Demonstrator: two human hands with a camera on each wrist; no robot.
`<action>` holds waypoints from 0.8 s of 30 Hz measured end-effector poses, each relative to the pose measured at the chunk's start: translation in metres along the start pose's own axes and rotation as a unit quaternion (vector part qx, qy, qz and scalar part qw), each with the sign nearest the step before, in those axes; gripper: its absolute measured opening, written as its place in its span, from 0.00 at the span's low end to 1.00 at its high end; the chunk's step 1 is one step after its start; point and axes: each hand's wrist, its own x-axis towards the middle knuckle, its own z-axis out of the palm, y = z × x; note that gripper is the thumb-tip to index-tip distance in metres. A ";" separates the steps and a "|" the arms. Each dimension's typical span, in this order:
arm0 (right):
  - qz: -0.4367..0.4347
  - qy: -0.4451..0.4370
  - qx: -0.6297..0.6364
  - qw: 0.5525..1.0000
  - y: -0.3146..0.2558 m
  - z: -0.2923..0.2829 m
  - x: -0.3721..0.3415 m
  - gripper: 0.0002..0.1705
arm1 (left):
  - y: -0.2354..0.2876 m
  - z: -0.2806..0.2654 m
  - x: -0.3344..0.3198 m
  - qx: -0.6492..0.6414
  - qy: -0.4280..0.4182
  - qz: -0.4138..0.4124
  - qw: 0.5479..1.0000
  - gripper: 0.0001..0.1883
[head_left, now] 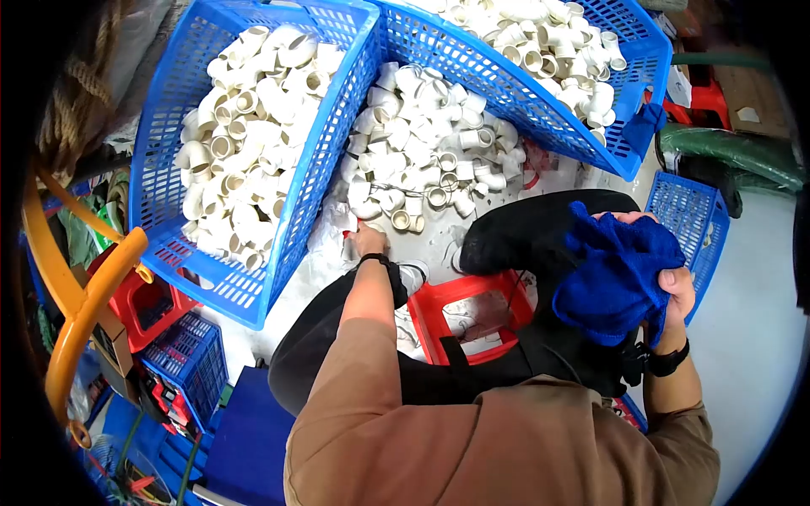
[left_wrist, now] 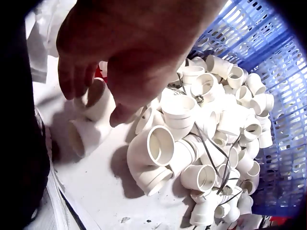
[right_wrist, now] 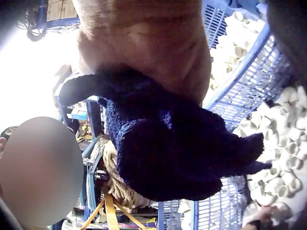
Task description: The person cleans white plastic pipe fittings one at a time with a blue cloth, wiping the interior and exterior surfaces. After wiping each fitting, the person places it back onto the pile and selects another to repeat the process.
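In the head view, my left hand (head_left: 370, 241) reaches down to the floor beside a heap of white plastic pipe elbows (head_left: 422, 135). The left wrist view shows its fingers and thumb on either side of one white pipe elbow (left_wrist: 86, 132); another elbow (left_wrist: 151, 153) lies nearby on the floor. Something small and red shows by the fingers. My right hand (head_left: 677, 291) grips a bunched blue cloth (head_left: 620, 270), raised over my right side. That cloth (right_wrist: 168, 139) hides most of the fingers in the right wrist view.
Blue baskets of white fittings stand at the left (head_left: 291, 194) and the back right. A red stool (head_left: 434, 320) stands between my legs. Yellow metal bars (head_left: 93, 304) rise at the left edge; a smaller blue basket (head_left: 683, 202) sits at the right.
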 end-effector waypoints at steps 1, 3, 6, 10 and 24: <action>-0.006 0.000 0.000 1.000 0.001 -0.001 0.001 0.52 | -0.002 0.002 -0.001 0.005 0.015 -0.005 1.000 0.40; -0.012 0.003 -0.001 1.000 0.002 -0.002 0.005 0.52 | -0.007 0.004 -0.007 0.003 0.056 0.021 0.998 0.30; -0.005 -0.013 0.003 1.000 0.001 0.000 0.011 0.52 | -0.027 0.043 0.038 -0.123 0.099 -0.029 0.987 0.25; 0.001 -0.017 0.000 1.000 -0.002 0.003 0.020 0.51 | -0.021 0.013 0.012 0.023 0.034 0.073 0.996 0.24; 0.017 -0.014 0.004 1.000 -0.003 0.003 0.031 0.51 | -0.022 0.012 0.015 0.105 -0.058 0.137 0.983 0.25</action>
